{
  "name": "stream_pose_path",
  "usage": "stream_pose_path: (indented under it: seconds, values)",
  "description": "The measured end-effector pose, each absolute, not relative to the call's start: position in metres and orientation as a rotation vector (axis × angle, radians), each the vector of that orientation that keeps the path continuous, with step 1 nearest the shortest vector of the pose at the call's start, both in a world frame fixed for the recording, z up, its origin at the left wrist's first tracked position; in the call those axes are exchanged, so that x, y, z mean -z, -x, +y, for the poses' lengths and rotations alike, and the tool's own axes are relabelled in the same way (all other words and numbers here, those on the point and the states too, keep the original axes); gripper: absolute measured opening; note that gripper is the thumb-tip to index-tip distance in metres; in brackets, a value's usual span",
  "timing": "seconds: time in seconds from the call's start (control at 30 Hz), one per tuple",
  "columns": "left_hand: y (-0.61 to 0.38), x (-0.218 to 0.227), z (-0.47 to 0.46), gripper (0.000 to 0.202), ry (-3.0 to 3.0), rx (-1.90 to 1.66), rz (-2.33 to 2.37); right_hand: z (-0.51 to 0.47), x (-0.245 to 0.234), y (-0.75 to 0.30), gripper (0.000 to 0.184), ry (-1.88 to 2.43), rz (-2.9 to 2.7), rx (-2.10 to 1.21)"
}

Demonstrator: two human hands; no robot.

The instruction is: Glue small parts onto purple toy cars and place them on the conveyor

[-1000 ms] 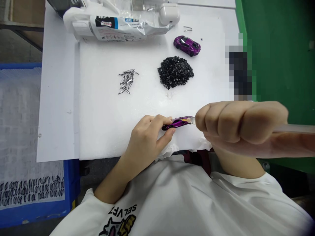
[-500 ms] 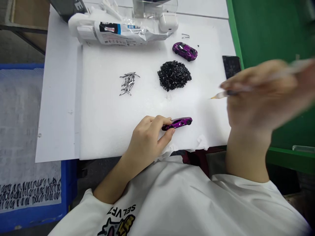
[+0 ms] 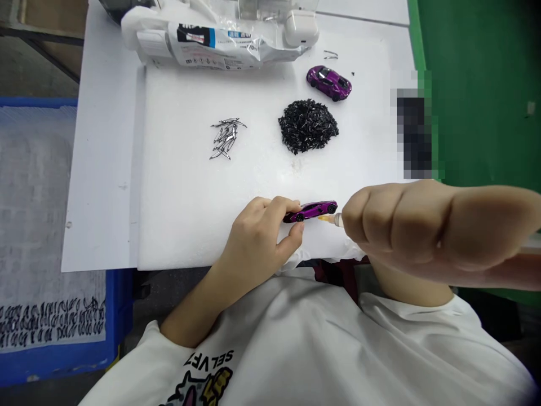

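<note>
My left hand [image 3: 257,239] pinches the front end of a purple toy car [image 3: 313,210] between thumb and fingers, close to the near edge of the white work surface. From the right, my right hand [image 3: 422,225] is closed around a slim pen-like tool [image 3: 338,220] with a yellow pointed tip. That tip is at the car's lower side near the rear wheel; whether it touches cannot be made out. Most of the tool is hidden in my fist. Beyond the hands lie a pile of small black pieces [image 3: 307,127] and a second purple toy car [image 3: 328,83].
Thin black-outlined parts [image 3: 227,138] lie left of the pile. A white soft pouch [image 3: 236,48] and a white earphone case [image 3: 301,28] sit at the back. At the left stands a blue crate [image 3: 120,321] holding a sheet with rows of black parts. A pixelated dark patch covers the right edge.
My right hand has come down and toward the car, bringing the tool's yellow tip to its side. My left hand keeps its grip on the car. The view has shifted slightly.
</note>
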State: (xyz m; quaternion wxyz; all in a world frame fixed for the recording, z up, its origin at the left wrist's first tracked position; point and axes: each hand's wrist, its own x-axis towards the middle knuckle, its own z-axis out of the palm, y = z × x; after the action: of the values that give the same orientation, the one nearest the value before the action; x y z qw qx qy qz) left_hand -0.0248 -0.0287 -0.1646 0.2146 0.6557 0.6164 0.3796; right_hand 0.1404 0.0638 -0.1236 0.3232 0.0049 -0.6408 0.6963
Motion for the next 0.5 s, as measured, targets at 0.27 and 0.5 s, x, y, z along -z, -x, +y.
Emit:
stream_pose_path:
  seconds: [0.27, 0.5]
  values:
    - [0.0253, 0.1662, -0.0292, 0.011, -1.813, -1.051, 1.694, 0.0619, 0.1284, -0.1315, 0.036, -0.067, -1.700, -1.742]
    - [0.0246, 0.1654, -0.0291, 0.011, -1.806, -1.057, 1.701, 0.0601, 0.1292, -0.1297, 0.037, -0.059, -1.683, -1.724]
